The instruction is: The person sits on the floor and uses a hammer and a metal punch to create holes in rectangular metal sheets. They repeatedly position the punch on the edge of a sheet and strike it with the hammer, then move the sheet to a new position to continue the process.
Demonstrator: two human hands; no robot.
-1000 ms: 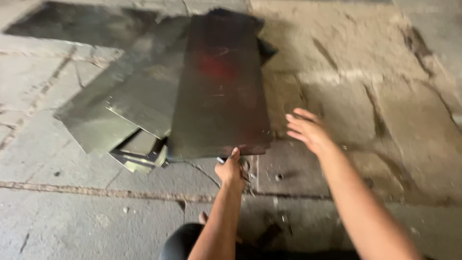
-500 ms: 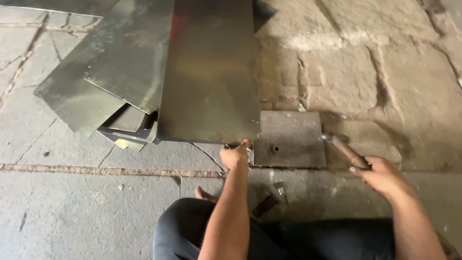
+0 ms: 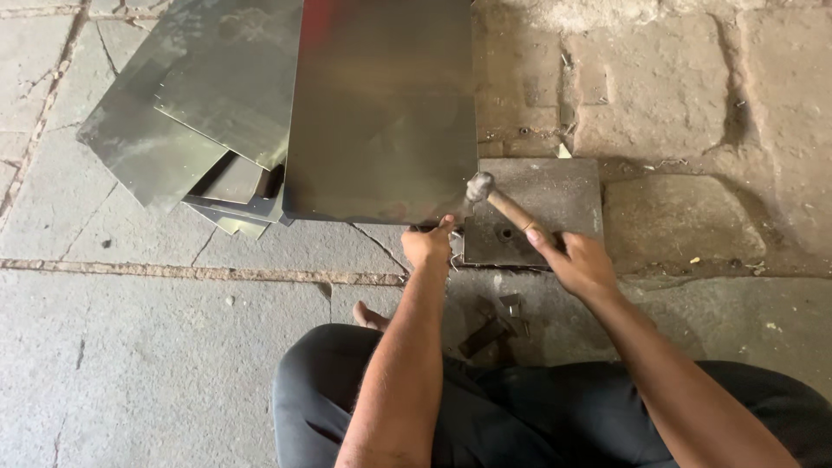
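The hammer (image 3: 503, 204) lies slanted across the near left part of a dark square metal block (image 3: 555, 195), its wooden handle running from the right hand (image 3: 579, 264) up and left to the small rounded steel head, which sits just at the near right corner of the big metal sheet (image 3: 381, 113). The right hand is closed around the near end of the handle. The left hand (image 3: 428, 246) is curled shut at the near edge of the same sheet, close to that corner, fingers pinched on something small that cannot be made out. The two hands are near each other, the hammer head between them and slightly farther off.

The metal block rests on the stone floor (image 3: 130, 364), has a small hole near its near edge, and lies just right of the sheet's corner. The big sheet is dull grey-brown with a reddish patch at its far end, and it lies on top of a fanned stack of sheets (image 3: 173, 130) that spreads out to the left, with smaller offcuts poking out beneath.

Near the person's dark trousers (image 3: 485, 407), a bare foot (image 3: 371, 317) shows to the left of the left forearm, and a few small metal pieces (image 3: 494, 322) lie on the floor between the arms.
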